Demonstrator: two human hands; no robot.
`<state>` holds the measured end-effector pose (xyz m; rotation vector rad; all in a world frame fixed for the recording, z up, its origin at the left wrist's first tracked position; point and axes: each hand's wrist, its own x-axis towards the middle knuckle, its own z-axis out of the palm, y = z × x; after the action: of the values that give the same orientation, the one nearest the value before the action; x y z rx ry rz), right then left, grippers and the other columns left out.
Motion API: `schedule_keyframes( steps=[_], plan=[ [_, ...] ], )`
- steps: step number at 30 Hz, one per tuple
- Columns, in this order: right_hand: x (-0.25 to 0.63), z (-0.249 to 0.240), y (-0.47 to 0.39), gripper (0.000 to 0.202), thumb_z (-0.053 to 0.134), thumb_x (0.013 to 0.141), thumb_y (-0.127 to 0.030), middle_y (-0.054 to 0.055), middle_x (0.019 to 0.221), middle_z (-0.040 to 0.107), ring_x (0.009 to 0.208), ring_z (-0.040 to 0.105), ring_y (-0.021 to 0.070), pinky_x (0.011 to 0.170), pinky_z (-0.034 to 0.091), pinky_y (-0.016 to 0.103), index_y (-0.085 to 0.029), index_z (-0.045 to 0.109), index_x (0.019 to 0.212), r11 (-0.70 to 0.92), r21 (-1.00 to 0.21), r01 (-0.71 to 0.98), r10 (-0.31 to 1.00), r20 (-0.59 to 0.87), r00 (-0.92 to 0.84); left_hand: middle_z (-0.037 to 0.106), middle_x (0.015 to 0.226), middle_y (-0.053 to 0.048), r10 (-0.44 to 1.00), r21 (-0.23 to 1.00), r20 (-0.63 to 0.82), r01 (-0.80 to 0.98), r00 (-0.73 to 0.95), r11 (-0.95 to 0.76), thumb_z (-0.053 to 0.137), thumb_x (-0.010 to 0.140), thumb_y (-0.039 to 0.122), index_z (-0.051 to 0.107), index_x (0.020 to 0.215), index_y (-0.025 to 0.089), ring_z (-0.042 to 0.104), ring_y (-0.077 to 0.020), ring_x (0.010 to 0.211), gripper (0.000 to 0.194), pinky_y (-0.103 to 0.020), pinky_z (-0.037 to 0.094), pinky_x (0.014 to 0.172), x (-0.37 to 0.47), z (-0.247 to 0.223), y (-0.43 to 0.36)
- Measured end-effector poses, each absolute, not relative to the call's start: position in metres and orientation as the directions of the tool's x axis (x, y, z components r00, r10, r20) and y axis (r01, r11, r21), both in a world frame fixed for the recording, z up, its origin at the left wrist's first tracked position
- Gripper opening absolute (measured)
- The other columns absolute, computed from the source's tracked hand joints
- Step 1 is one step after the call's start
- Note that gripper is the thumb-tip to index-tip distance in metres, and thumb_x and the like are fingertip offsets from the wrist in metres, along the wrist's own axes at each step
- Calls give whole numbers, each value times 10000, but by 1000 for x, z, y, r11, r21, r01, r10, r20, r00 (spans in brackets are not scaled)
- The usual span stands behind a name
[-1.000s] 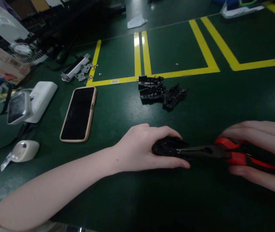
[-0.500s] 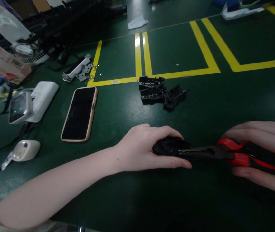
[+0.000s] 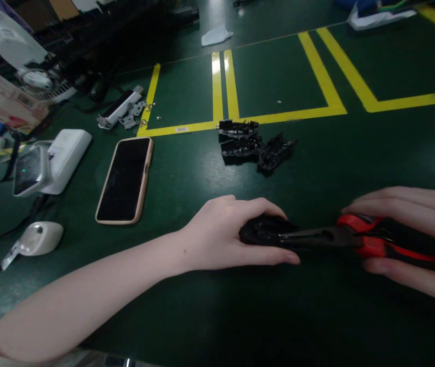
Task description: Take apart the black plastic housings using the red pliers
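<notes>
My left hand (image 3: pixel 233 232) is wrapped round a black plastic part (image 3: pixel 265 230), low in the middle of the view. Red-handled pliers (image 3: pixel 370 242) are held in my right hand (image 3: pixel 408 224) at the right, their jaws pointing left. The tips of the jaws meet the right end of the black part; what exactly they grip is too dark to tell. Several similar black parts (image 3: pixel 240 148) lie in a cluster on the green table beyond my left hand.
A phone (image 3: pixel 126 181) in a tan case lies left of the hands. Beside it are a white device (image 3: pixel 68 158), a white roll-shaped item (image 3: pixel 42 238) and small metal pieces (image 3: pixel 131 114). Yellow tape (image 3: pixel 290 116) marks the green table (image 3: pixel 187 178).
My right hand and the pliers have shifted slightly left and look a little differently tilted. My left hand keeps its hold on the black part.
</notes>
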<state>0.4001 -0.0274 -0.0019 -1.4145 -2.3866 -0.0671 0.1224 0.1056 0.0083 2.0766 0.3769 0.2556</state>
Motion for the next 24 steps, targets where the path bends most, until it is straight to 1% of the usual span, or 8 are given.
schedule_keyframes(
  steps=[4, 8, 12, 18, 24],
  plan=[
    [399, -2, -27, 424, 526, 910, -577, 22, 994, 653, 827, 652, 152, 671, 506, 270, -210, 574, 1117, 496, -161, 853, 841, 334, -426, 738, 988, -12, 364, 857, 31, 163, 931, -489, 752, 817, 486, 669, 1086, 166, 690, -139, 826, 426, -236, 499, 744, 123, 8, 106],
    [399, -3, -28, 420, 520, 908, -587, 16, 991, 661, 822, 661, 162, 659, 519, 283, -229, 576, 1120, 494, -180, 850, 843, 337, -419, 742, 999, -15, 358, 857, 23, 166, 933, -488, 743, 827, 478, 667, 1082, 171, 695, -148, 839, 405, -249, 503, 759, 122, 9, 105],
    [400, -5, -31, 435, 563, 883, -580, 16, 992, 672, 819, 671, 164, 662, 531, 277, -226, 580, 1134, 492, -182, 851, 843, 344, -414, 743, 1010, -21, 356, 862, 15, 168, 935, -478, 741, 834, 463, 664, 1091, 168, 700, -150, 843, 399, -254, 506, 765, 122, 10, 105],
    [392, -5, -34, 408, 540, 889, -581, 17, 951, 675, 767, 664, 157, 608, 520, 268, -229, 597, 1088, 445, -223, 867, 874, 319, -366, 737, 998, -14, 351, 870, 31, 148, 936, -470, 742, 829, 466, 660, 1085, 183, 697, -149, 838, 390, -250, 517, 752, 122, 8, 107],
    [392, -6, -34, 407, 564, 869, -569, 15, 988, 668, 812, 663, 152, 638, 527, 264, -232, 597, 1094, 423, -212, 881, 886, 300, -353, 732, 973, -18, 367, 869, 45, 145, 929, -474, 741, 831, 475, 661, 1089, 171, 690, -147, 821, 406, -241, 507, 733, 122, 7, 107]
  ],
)
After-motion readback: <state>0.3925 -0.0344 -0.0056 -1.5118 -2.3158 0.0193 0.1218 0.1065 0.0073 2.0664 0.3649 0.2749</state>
